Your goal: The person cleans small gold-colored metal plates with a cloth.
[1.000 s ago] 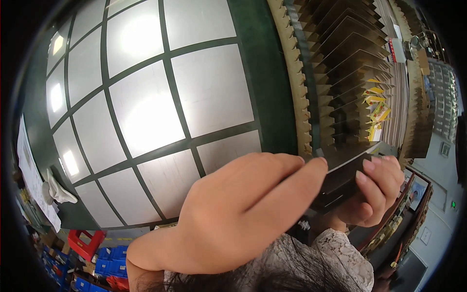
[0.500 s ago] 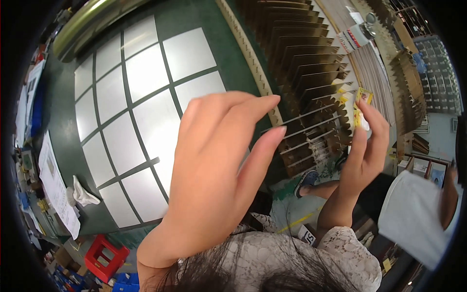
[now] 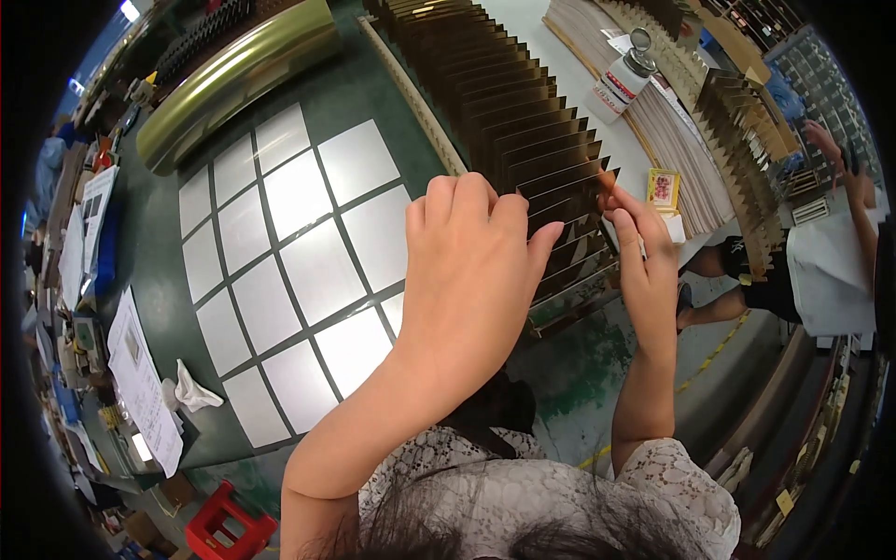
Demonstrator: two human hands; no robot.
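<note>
A long slotted rack holds a row of thin, dark, shiny metal sheets (image 3: 532, 140) standing on edge. My left hand (image 3: 467, 275) is at the left edges of the nearer sheets, its fingers bent in and its thumb sticking out to the right. On the opposite side, my right hand (image 3: 646, 245) has its fingertips closed at the right edge of a sheet. Both hands appear to grip the same sheet by its two sides, though the left fingertips are partly hidden. Flat silver plates (image 3: 322, 266) lie in rows on the green table (image 3: 154, 243), left of the rack.
A gold-coloured roll (image 3: 238, 84) lies at the table's far side. Papers (image 3: 140, 383) and a white cloth (image 3: 196, 387) rest near the left edge. Right of the rack stand a bottle (image 3: 621, 84) and a small yellow box (image 3: 664, 189). Another person (image 3: 831, 271) is farther right.
My left fingers have bent in at the rack. My right hand has come leftward onto the sheets' edges and closed. The view has shifted, showing more of the rack's near end.
</note>
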